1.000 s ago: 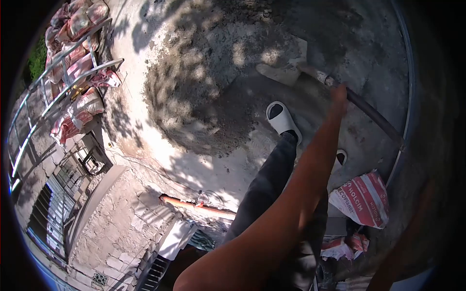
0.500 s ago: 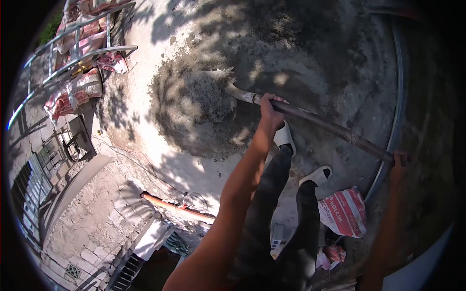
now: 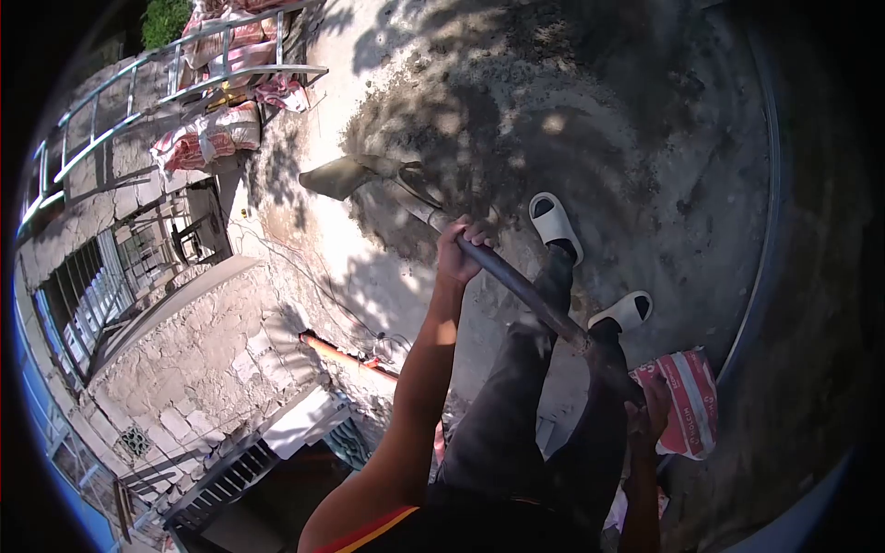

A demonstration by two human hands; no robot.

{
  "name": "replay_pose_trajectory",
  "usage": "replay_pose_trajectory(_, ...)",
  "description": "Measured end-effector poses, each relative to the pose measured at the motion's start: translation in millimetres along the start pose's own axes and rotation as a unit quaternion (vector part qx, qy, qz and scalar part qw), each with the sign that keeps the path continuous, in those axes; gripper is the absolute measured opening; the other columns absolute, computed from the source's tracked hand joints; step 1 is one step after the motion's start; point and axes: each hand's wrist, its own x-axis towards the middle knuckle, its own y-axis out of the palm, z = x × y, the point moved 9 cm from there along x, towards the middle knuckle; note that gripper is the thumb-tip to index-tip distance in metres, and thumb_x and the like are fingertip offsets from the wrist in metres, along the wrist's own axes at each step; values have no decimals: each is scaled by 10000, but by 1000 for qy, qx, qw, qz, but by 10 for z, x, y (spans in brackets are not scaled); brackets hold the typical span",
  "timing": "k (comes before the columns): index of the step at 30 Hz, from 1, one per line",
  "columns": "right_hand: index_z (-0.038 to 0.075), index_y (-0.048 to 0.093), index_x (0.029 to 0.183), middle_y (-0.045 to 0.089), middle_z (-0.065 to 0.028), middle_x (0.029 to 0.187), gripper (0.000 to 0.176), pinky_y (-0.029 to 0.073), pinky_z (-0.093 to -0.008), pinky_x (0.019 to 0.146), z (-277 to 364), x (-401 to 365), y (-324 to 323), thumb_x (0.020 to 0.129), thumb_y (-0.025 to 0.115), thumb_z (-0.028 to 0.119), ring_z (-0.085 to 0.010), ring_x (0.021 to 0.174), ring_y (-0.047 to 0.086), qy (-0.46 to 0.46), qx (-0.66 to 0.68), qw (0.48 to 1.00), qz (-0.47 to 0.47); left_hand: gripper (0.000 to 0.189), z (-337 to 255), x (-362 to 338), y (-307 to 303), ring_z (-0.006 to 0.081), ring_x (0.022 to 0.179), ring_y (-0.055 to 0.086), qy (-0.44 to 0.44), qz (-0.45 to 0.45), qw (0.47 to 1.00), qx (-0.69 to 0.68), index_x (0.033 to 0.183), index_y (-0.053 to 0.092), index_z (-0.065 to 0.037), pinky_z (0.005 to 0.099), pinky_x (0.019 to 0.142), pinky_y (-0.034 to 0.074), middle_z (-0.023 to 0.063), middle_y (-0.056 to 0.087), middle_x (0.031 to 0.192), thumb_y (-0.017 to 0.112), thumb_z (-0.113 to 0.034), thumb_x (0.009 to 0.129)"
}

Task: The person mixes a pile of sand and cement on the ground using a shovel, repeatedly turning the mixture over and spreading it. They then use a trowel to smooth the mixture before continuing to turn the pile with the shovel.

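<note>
A long-handled shovel [image 3: 530,293] slants across the view in front of me. My left hand [image 3: 463,247] is wrapped round its shaft, low down near the blade. Farther up, my right hand [image 3: 653,405] is closed on the handle's end, in shade beside my leg. The shovel blade [image 3: 336,178] is tilted at the left edge of a grey, damp-looking mortar heap [image 3: 438,120]. Whether the blade carries any mix cannot be made out. Spread mix covers the ground beyond the blade and to its right.
My feet wear pale slides [image 3: 553,226]. A red-and-white cement bag [image 3: 682,401] lies near my right hand. At upper left are a metal ladder [image 3: 138,115] and filled sacks [image 3: 221,134]. An orange pipe [image 3: 346,355] and a broken block wall [image 3: 212,355] are at left.
The shovel blade has come out of the heap and swung left, turning on its side. My right hand has moved down and inward towards my legs. Both hands keep their hold.
</note>
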Motion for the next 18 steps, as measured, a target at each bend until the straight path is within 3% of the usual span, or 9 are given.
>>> replay_pose_trajectory(2,6,449,1034,493,-159,983,347,351,-398,806,-594,-415,-135,736,562,141,-323,904,474,164,125,978,-40,154,516,264,-219,77,485,398,1,-94,995,-22,648,404,-114,244,571,421,-42,366,512,451,-160,788)
replay_pose_trajectory(3,6,449,1034,493,-159,983,347,351,-398,806,-728,-675,-177,736,562,141,-323,904,474,163,126,978,-42,182,907,394,-161,77,455,395,-29,-69,993,-95,635,400,-116,234,516,420,-39,383,507,471,-161,795)
replay_pose_trajectory(5,5,452,1035,495,-159,984,334,356,-387,804,-1329,-1325,-317,745,544,144,-315,903,477,344,144,917,-139,149,1747,653,-709,87,445,415,-66,-227,969,65,634,413,-100,241,428,398,-16,399,511,475,-140,764)
replay_pose_trajectory(8,2,457,1035,497,-160,986,317,363,-371,799,-1926,-2468,-891,760,517,148,-304,902,482,522,50,811,-258,116,3032,558,-790,153,479,458,-133,-256,935,205,663,490,-20,277,422,364,52,456,559,534,-127,665)
replay_pose_trajectory(11,0,462,1035,500,-161,988,303,371,-354,795,-2042,-3243,-1679,774,491,151,-293,900,486,518,-242,807,-151,183,4382,187,-852,149,476,465,-275,-242,907,209,747,513,-5,288,440,398,59,470,575,560,-163,667)
replay_pose_trajectory(13,-2,465,1035,502,-162,990,296,376,-343,792,-2069,-3457,-2029,784,473,154,-285,899,489,463,-399,790,-49,251,5129,156,-985,145,508,485,-241,-152,922,261,901,534,-26,287,480,419,52,482,593,533,-185,706)
replay_pose_trajectory(15,-4,468,1035,504,-162,991,290,380,-332,790,-2128,-3529,-2199,794,455,157,-278,898,492,434,-467,770,14,266,5539,298,-1188,141,522,480,-136,-89,868,470,961,529,-52,290,487,416,42,480,606,516,-171,723)
replay_pose_trajectory(16,-5,470,1035,505,-162,992,288,383,-327,788,-2190,-3497,-2276,798,446,158,-274,897,494,422,-482,768,29,217,5406,200,-1053,135,541,466,-213,-133,919,304,927,500,-72,277,487,408,38,448,600,511,-142,722)
replay_pose_trajectory(18,-6,473,1035,506,-163,993,285,388,-316,786,-2306,-3293,-2326,808,429,161,-267,896,497,389,-502,771,51,153,5251,249,-810,125,552,441,-308,-179,933,48,873,472,-88,262,487,396,30,413,595,507,-114,727)
